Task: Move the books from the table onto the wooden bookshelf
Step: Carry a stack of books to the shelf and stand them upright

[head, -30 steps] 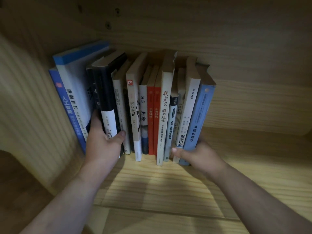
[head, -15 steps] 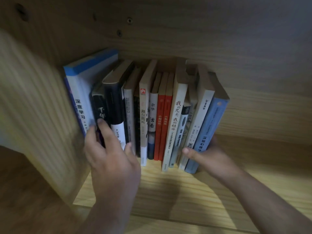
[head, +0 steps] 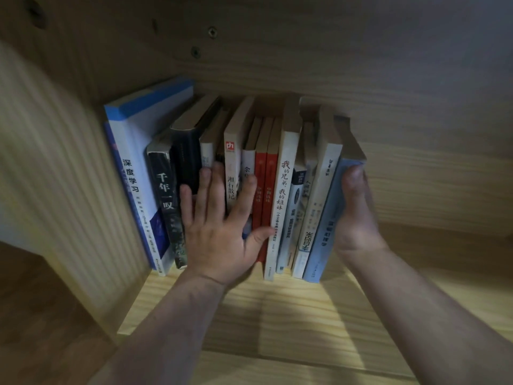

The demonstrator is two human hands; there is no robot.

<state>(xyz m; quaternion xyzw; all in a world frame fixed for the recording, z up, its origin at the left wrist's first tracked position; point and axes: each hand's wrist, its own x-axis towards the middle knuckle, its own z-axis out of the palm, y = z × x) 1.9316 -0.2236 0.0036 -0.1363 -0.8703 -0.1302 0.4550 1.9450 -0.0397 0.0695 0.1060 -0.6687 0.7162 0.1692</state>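
A row of several books (head: 283,190) stands upright on the wooden bookshelf board (head: 277,315), packed against the left side panel (head: 69,190). My left hand (head: 219,226) lies flat with fingers spread against the spines in the middle of the row. My right hand (head: 356,215) presses flat on the outer cover of the light blue book (head: 324,234) at the right end, fingers pointing up. The tall blue and white book (head: 138,168) stands at the far left. Neither hand grips a book.
The shelf's back panel (head: 416,176) and the board above (head: 305,51) close in the compartment. To the right of the row the shelf board (head: 430,287) carries no books. A darker wooden surface (head: 33,315) shows outside at lower left.
My left hand has left the dark books at the left and now lies flat across the middle spines. My right hand has slid up the light blue book's cover. The camera moved closer.
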